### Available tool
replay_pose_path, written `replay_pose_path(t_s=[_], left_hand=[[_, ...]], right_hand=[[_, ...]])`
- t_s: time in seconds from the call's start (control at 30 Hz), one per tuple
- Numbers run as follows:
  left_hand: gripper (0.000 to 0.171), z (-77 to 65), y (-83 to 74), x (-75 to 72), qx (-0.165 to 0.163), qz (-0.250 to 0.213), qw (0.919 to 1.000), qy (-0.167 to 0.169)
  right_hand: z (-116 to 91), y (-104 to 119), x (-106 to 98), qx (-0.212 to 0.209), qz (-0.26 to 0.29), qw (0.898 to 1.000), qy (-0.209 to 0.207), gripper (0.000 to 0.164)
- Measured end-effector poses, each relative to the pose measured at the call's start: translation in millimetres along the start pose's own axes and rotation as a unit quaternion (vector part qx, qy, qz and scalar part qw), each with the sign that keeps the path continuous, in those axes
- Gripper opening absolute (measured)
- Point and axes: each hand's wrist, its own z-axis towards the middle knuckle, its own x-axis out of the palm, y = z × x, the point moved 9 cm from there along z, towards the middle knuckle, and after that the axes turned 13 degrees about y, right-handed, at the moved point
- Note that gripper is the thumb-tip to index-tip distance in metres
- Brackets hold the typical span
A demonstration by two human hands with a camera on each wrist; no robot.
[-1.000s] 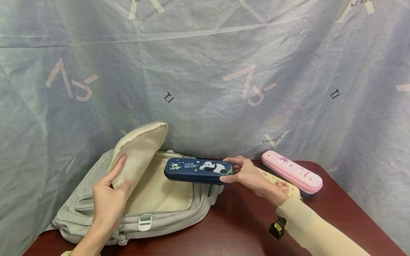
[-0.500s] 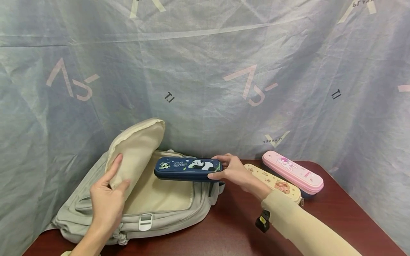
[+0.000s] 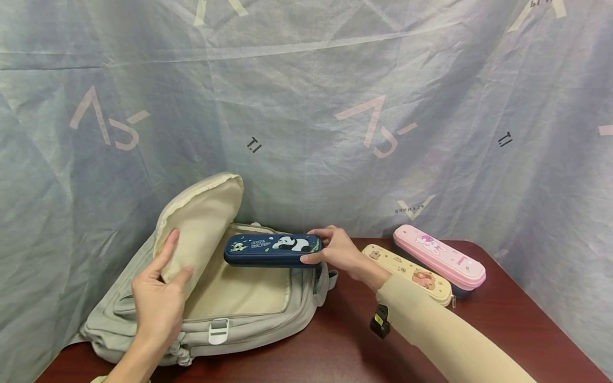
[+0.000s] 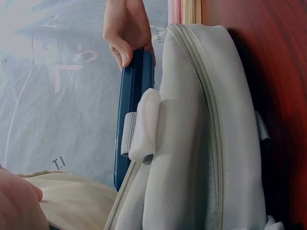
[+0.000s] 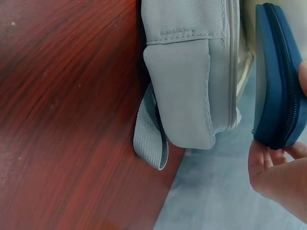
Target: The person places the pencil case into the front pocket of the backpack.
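A pale grey-green backpack (image 3: 258, 335) lies on the table with its cream-lined front flap (image 3: 201, 213) lifted. My left hand (image 3: 160, 298) holds that flap up by its edge, thumb on the lining. My right hand (image 3: 337, 252) grips the right end of a navy panda pencil case (image 3: 273, 250), thumb along the near side. The case is level over the backpack's opening, its left end above the cream interior (image 3: 239, 298). In the right wrist view the zipped side of the pencil case (image 5: 280, 81) shows, with the right hand (image 5: 280, 177) at its end.
To the right on the dark red table (image 3: 345, 340) lie a yellow bear pencil case (image 3: 412, 274) and a pink rabbit pencil case (image 3: 440, 255), which sits on something dark blue. A grey printed cloth (image 3: 306, 106) hangs behind. A strap loop (image 5: 151, 129) sticks out from the backpack's side.
My right hand has carried the navy pencil case leftward, farther over the backpack's opening. My left hand has drawn the flap slightly left and up.
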Motion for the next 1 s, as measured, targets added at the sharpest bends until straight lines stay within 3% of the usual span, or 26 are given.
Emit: replay_pose_path(t_s=[0.3,1.0], left_hand=[[0.079,-2.7,-3.0,-2.0,0.001,0.003,0.9999,-0.01],[0.077,-1.7,-4.9,-4.0,0.013,0.001,0.9996,-0.026]], right_hand=[[13,8,12,0.006,-0.047,0.999,0.0,0.069],[48,19,45,-0.001,-0.076,0.997,0.034,0.068]])
